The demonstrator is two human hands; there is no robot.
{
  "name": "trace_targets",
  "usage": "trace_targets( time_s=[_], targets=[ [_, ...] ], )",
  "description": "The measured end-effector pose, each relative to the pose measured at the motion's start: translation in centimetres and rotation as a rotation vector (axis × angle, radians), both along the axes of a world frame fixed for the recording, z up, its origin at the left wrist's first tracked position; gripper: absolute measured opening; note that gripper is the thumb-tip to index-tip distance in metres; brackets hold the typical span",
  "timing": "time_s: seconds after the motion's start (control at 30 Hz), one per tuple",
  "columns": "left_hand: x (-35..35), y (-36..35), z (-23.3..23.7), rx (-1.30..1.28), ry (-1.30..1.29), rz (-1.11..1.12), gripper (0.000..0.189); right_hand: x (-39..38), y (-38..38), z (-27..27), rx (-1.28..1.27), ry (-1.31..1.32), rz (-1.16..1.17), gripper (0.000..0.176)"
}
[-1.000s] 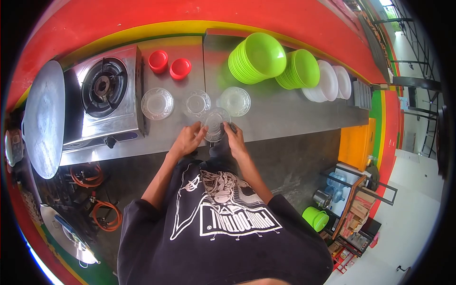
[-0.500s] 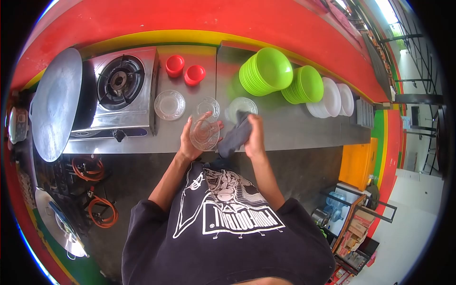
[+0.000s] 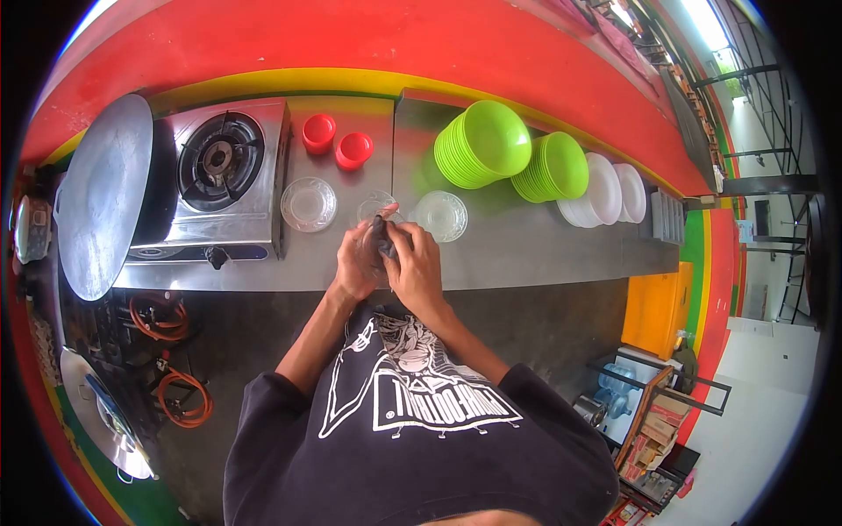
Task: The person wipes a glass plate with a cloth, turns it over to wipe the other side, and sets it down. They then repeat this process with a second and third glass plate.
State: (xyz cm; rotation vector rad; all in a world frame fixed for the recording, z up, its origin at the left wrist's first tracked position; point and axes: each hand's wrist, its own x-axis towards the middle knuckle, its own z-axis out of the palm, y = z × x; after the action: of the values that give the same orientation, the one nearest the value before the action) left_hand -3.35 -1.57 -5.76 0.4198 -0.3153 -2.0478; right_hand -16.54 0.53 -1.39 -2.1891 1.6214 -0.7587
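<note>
Both hands meet over the front of the steel counter. My left hand [image 3: 353,266] grips a clear glass saucer, now mostly hidden behind the fingers and cloth. In my right hand [image 3: 416,267] is a dark grey cloth [image 3: 380,237], bunched and pressed against the saucer. Just beyond the hands lies another glass saucer [image 3: 372,202], partly covered by my fingers. To its left is a larger-looking glass saucer [image 3: 309,204], and to its right one more clear saucer [image 3: 441,216].
Two red cups [image 3: 354,151] stand behind the saucers. A gas stove [image 3: 230,228] and large wok [image 3: 105,197] are at left. Stacks of green bowls [image 3: 493,145] and white plates [image 3: 601,188] stand at right. The steel counter [image 3: 526,254] ends just before my body.
My right hand has brought the cloth left onto the saucer in my left hand. The saucer, plainly visible before, is now mostly covered. The view has shifted slightly.
</note>
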Motion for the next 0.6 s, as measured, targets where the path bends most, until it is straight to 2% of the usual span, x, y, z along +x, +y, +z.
trace_targets(
  time_s=[0.03,0.13,0.23,0.33,0.47,0.6],
  targets=[
    [0.1,-0.1,0.5,0.025,-0.062,-0.007,0.075,-0.1,0.2,0.2,-0.036,-0.012,-0.011,0.047],
    [-0.1,-0.3,1.5,0.047,-0.024,-0.004,0.075,-0.9,0.5,1.0,0.082,-0.098,0.098,0.043],
    [-0.5,-0.5,2.3,0.083,0.006,-0.036,0.073,-0.4,0.6,0.9,0.155,-0.357,0.204,0.039],
    [-1.2,-0.9,1.6,0.068,0.073,-0.104,0.079,0.8,-0.7,1.1,0.047,-0.394,0.105,0.036],
    [-0.4,-1.2,2.3,0.138,0.070,-0.055,0.072,0.2,-2.7,1.4,-0.160,-0.101,-0.011,0.044],
    [0.3,-1.4,1.7,-0.049,-0.081,0.017,0.070,-0.9,-2.1,0.9,-0.097,0.011,-0.024,0.046]
  ],
)
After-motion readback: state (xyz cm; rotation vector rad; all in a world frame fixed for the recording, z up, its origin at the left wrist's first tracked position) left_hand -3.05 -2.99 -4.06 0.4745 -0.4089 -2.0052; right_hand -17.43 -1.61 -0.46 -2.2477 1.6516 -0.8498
